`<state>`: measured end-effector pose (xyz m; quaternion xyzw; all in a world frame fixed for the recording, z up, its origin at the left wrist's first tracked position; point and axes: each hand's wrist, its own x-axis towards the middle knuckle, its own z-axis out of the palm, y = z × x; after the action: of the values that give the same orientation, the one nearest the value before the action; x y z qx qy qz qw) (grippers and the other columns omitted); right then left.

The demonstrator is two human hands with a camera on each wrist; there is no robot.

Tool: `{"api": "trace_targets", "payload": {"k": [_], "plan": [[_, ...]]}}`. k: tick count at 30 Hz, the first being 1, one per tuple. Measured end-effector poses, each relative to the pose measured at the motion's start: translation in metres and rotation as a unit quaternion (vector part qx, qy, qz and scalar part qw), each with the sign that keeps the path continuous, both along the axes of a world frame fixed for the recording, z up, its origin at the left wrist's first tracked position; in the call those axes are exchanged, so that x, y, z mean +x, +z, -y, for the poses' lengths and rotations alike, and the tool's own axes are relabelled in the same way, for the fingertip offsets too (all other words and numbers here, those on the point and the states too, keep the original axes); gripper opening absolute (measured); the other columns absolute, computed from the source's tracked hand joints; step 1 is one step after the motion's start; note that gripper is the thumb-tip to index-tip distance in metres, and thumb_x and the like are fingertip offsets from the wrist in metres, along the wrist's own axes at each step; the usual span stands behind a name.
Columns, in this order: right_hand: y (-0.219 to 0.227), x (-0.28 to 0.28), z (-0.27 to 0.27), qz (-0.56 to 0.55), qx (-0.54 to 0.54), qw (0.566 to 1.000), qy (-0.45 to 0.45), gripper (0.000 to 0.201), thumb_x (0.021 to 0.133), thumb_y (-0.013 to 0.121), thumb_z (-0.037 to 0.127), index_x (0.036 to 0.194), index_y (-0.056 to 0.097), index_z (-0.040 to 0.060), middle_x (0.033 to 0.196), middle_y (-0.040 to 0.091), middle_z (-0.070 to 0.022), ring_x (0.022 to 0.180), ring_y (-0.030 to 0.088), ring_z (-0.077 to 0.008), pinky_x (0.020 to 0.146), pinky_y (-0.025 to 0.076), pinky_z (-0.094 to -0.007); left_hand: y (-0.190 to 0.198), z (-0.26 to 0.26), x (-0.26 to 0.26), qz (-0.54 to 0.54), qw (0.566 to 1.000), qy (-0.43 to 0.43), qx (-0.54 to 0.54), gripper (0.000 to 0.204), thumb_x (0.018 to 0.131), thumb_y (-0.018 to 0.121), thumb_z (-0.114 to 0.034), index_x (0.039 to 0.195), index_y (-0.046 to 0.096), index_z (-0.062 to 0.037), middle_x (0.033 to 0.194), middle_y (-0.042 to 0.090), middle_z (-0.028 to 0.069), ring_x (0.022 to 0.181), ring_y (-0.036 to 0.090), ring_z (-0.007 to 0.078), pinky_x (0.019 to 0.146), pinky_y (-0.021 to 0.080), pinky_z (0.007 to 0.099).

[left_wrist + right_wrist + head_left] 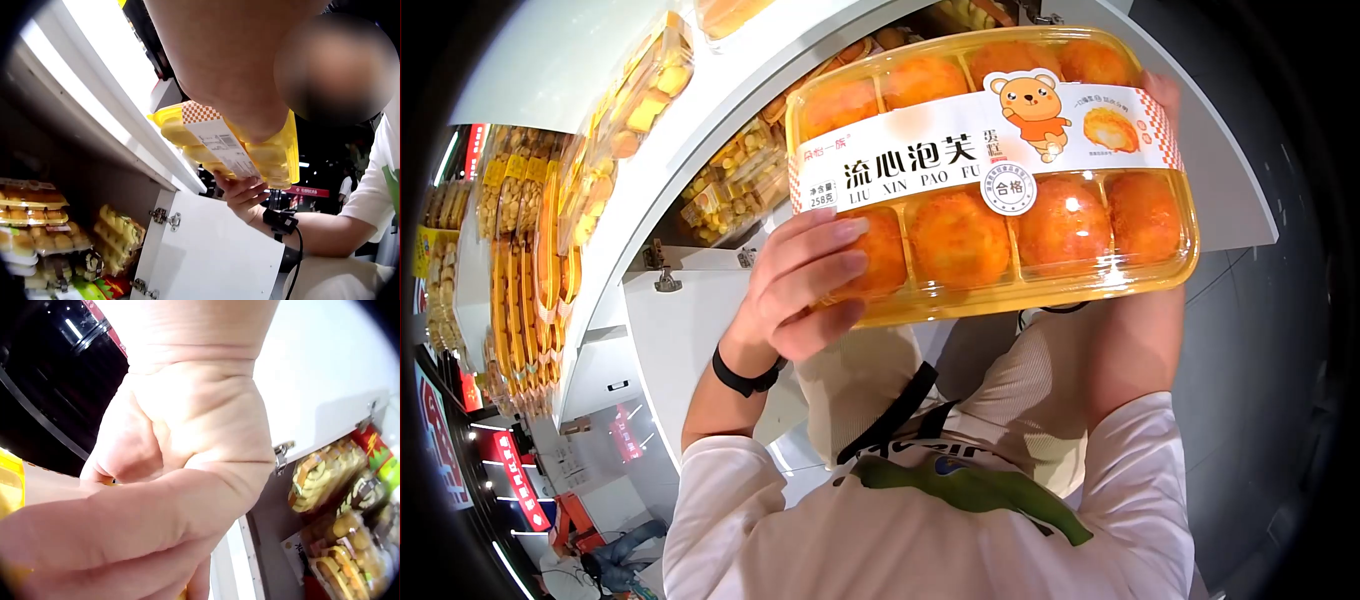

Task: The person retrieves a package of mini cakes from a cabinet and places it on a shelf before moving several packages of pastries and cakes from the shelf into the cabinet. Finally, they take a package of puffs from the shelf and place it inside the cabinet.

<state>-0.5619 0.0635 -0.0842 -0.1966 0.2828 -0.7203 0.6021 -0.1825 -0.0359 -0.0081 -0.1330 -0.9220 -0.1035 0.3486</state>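
A clear-lidded pack of cream puffs [960, 240] with a yellow tray and a white bear label is held up, its printed face toward the head camera. My left hand [812, 285] grips its lower left corner, fingers over the lid, with a black band at the wrist. At the far right edge my right hand [1163, 95] holds the pack, mostly hidden behind it. The left wrist view shows a barcode label on the tray's underside and the right hand's fingers [240, 187] against it. My right hand [187, 431] fills much of the right wrist view.
Below a curved white counter [730, 75] an open cabinet holds several packed pastries [735, 185]. Its white door [212, 244] hangs on metal hinges [165, 219]. More yellow packs [530, 310] stack on the left of the counter. Grey tiled floor [1240, 360] lies at right.
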Motion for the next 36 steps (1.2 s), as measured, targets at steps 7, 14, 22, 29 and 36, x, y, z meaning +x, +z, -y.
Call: {"api": "trace_targets", "payload": {"k": [7,14,22,29,36], "plan": [[-0.014,-0.013,-0.001,0.033,-0.002,0.993,0.114,0.050,0.082,0.064,0.022,0.119,0.055,-0.0101,0.109,0.066,-0.0232,0.092,0.069,-0.0271,0.082,0.058,-0.0374,-0.063,0.019,-0.039,-0.041,0.928,0.273,0.252,0.085,0.067,0.086,-0.012,0.137,0.037,-0.0088,0.138,0.044,0.0203,0.129,0.045,0.0360,0.104,0.040,0.0477],[-0.057,-0.015,0.024,0.061,0.037,0.982,0.175,0.053,0.084,0.061,0.016,0.127,0.045,-0.0108,0.113,0.064,-0.0247,0.098,0.068,-0.0291,0.087,0.058,-0.0401,-0.071,0.051,-0.022,0.278,0.540,0.059,0.792,0.065,0.087,0.068,-0.012,0.141,0.034,-0.0020,0.133,0.053,0.0153,0.123,0.053,0.0288,0.100,0.049,0.0450],[-0.053,0.043,0.070,0.023,0.101,0.957,0.270,0.046,0.090,0.053,0.029,0.123,0.050,-0.0023,0.109,0.066,-0.0181,0.092,0.069,-0.0301,0.083,0.055,-0.0532,-0.115,0.103,-0.019,0.023,0.413,0.062,0.908,0.049,0.097,0.057,-0.024,0.136,0.040,-0.0020,0.132,0.054,0.0163,0.120,0.056,0.0286,0.100,0.049,0.0462],[-0.052,0.068,0.104,-0.023,0.082,0.967,0.242,0.054,0.088,0.059,0.043,0.123,0.055,0.0011,0.111,0.066,-0.0153,0.094,0.068,-0.0281,0.088,0.054,-0.0454,-0.129,0.135,-0.013,-0.023,0.417,0.093,0.904,0.035,0.094,0.058,-0.017,0.126,0.051,-0.0031,0.126,0.059,0.0155,0.116,0.059,0.0290,0.098,0.050,0.0445],[-0.057,0.125,0.152,-0.095,0.093,0.979,0.152,0.047,0.089,0.065,0.033,0.122,0.055,0.0007,0.113,0.064,-0.0125,0.097,0.066,-0.0199,0.084,0.055,-0.0339,-0.116,0.209,-0.002,-0.123,0.454,0.148,0.870,0.032,0.093,0.055,-0.011,0.123,0.054,0.0013,0.125,0.060,0.0167,0.110,0.062,0.0303,0.097,0.050,0.0468]]}}
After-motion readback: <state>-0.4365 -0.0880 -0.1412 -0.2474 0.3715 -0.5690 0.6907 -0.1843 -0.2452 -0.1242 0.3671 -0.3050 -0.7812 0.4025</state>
